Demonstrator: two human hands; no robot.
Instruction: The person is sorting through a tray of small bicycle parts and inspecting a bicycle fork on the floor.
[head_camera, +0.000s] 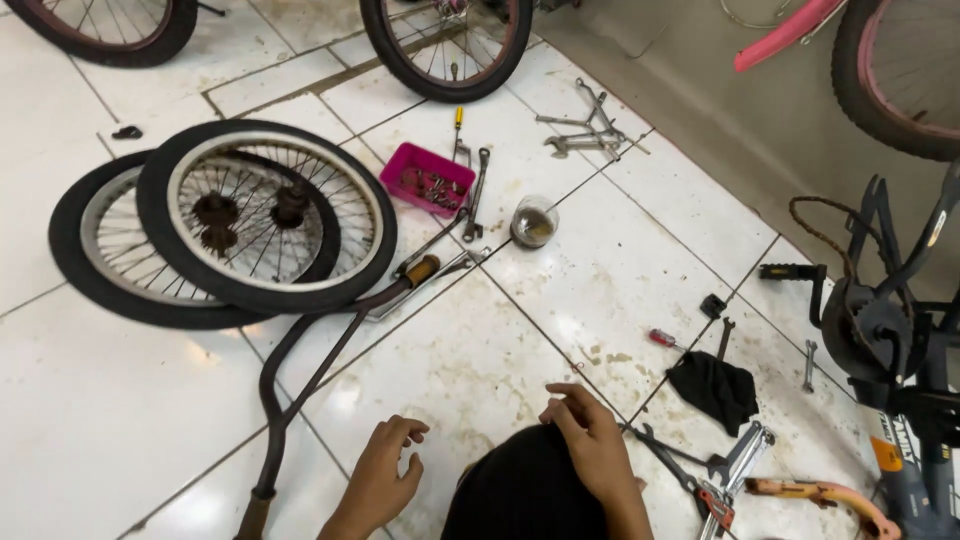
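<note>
White floor tiles (560, 330), smeared with brown grime, carry a scatter of bicycle parts. At the bottom edge the person's right hand (590, 440) rests with bent fingers on a dark rounded thing (525, 495), black and cut off by the frame, so what it is cannot be told; the grip looks loosely curled on its top rather than clamped. The left hand (385, 475) hovers just beside it over the tile, fingers half curled and holding nothing visible. Two wheels (265, 215) lie overlapped at the left, the rear one partly hidden. A rusty handlebar (310, 375) runs from them toward the bottom edge. A pink tray (430, 178) holds small parts too tiny to make out. Wrenches (590, 130) lie beyond, and a black rag (715, 388) lies at the right.
</note>
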